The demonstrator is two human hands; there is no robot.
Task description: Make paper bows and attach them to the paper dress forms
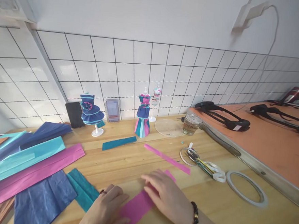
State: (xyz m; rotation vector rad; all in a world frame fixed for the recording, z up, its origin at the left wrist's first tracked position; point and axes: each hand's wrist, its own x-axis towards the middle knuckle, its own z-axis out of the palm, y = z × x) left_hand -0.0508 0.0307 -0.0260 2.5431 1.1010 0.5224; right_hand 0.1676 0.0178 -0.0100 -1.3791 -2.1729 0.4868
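Observation:
A wide pink paper strip lies slantwise on the wooden table under my hands. My left hand has curled fingers, with thumb and index at the strip's near end. Across its far part rests my right hand, palm down, fingers stretched out and slightly blurred. A teal folded paper piece is just left of my left hand. Beyond my right hand lie a narrow pink strip and a teal strip. Small dress forms stand at the back, one in a blue ruffled dress, one in a pink-and-teal dress.
Coloured paper sheets spread over the left side. To the right are scissors, a tape roll and a glass. Black headsets rest on an orange surface. A phone leans against the tiled wall.

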